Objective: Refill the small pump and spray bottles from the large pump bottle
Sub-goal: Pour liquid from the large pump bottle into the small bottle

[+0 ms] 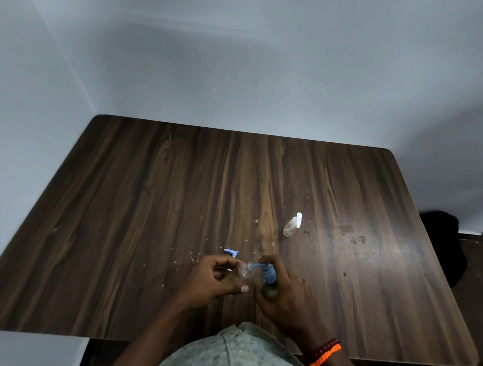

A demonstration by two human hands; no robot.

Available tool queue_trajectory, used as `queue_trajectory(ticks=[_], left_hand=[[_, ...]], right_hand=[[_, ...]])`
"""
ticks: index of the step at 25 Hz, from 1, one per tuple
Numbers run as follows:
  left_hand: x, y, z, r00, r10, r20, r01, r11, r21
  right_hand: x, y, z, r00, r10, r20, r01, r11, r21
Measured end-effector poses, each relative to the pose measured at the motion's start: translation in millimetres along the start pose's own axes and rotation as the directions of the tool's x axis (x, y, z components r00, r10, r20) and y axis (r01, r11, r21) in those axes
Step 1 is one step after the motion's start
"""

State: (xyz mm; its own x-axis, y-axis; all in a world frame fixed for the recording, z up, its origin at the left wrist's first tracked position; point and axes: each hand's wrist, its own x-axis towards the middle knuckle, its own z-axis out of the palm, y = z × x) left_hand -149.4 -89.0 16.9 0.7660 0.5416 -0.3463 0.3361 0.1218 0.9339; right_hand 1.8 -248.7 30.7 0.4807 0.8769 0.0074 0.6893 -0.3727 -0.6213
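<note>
My left hand (215, 279) holds a small clear bottle (245, 271) tilted, its open mouth at the blue nozzle of the large pump bottle (269, 283). My right hand (284, 290) is wrapped around that large bottle, whose body looks dark olive, with a finger on top of its blue pump head. A loose blue pump cap (231, 252) lies on the table just beyond my left hand. A small clear spray bottle (292, 226) with a white top lies tilted farther back to the right, away from both hands.
The dark wood table (146, 204) has scattered crumbs and smudges near the middle and right. Grey walls close off the back and left. A dark object (443, 245) sits off the table's right edge.
</note>
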Motion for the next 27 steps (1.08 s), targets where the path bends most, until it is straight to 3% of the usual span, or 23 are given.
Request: queue_trajectory(ticks=[27], left_hand=[[4.7, -0.3, -1.0, 1.0, -0.01, -0.025, 0.01, 1.0, -0.03]], right_hand=[[0.0, 1.3, -0.9, 0.998, -0.04, 0.04, 0.04, 0.999, -0.007]])
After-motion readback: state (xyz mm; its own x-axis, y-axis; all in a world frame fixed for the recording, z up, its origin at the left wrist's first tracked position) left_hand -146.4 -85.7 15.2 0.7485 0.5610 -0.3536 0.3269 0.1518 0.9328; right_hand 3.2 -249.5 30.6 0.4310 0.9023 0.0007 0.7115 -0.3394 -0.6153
